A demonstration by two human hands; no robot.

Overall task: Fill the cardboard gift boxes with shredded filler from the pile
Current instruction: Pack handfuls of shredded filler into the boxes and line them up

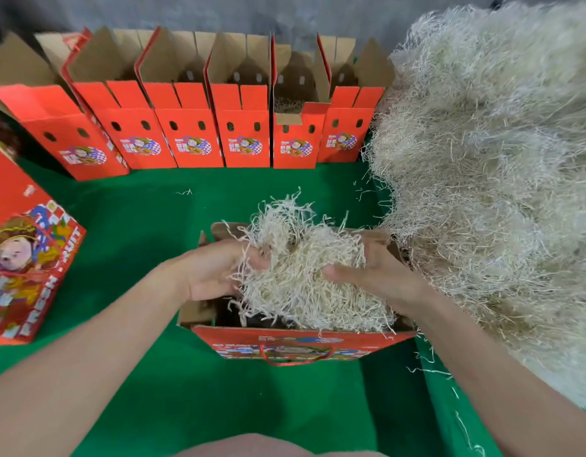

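Holding a clump of filler (305,275) btwn both hands, left grip (215,272) and right grip (380,275) each curled round one side, fingers buried in the shreds. Clump sits right over the open box (301,338), whose long axis runs left-right across me, so next move looks like straight down. Pile (499,159) lies to my right, right grip nearer. Green-covered bench (136,225), row of open boxes (189,140) at back, grey wall behind.
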